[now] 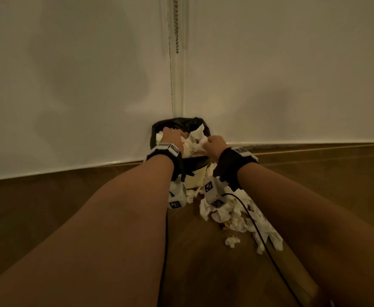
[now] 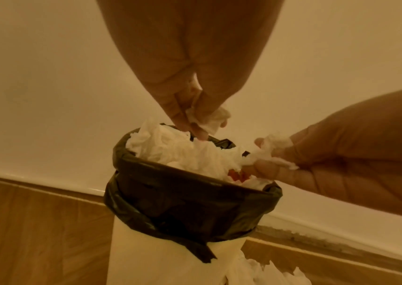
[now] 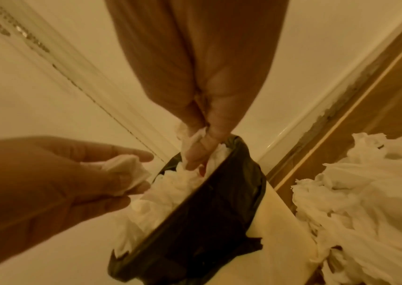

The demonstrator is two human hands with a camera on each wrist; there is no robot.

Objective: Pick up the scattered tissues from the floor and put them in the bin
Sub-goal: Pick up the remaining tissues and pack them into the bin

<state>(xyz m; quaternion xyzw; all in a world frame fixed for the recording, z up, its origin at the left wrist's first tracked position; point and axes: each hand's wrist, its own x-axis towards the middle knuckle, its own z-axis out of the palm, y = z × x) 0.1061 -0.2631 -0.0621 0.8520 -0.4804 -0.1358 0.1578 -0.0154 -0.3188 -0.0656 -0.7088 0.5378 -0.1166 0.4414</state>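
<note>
Tissues (image 1: 230, 220): soft white paper, crumpled, matt. Bin (image 2: 170, 256): smooth cream body, looks plastic. Liner (image 2: 183, 200): thin black plastic film, wrinkled, slight sheen. Floor (image 1: 71, 196): wood-grain boards, low sheen. Walls (image 1: 71, 85): smooth, pale, matt. Skirting (image 1: 49, 172): white, glossy. Wrist straps (image 1: 230, 160): black cloth.

This looks like a room in a home, down at a corner. Two plain pale walls (image 1: 71, 85) meet at a narrow strip where a beaded blind chain (image 1: 176, 25) hangs. A white skirting (image 1: 49, 171) runs along the bottom of the walls above a brown wood-plank floor (image 1: 49, 207). In the far corner stands a small pale bin (image 2: 170, 260) with a black liner (image 2: 183, 202), stuffed with tissues (image 2: 183, 152); more tissues lie on the floor to its right.
</note>
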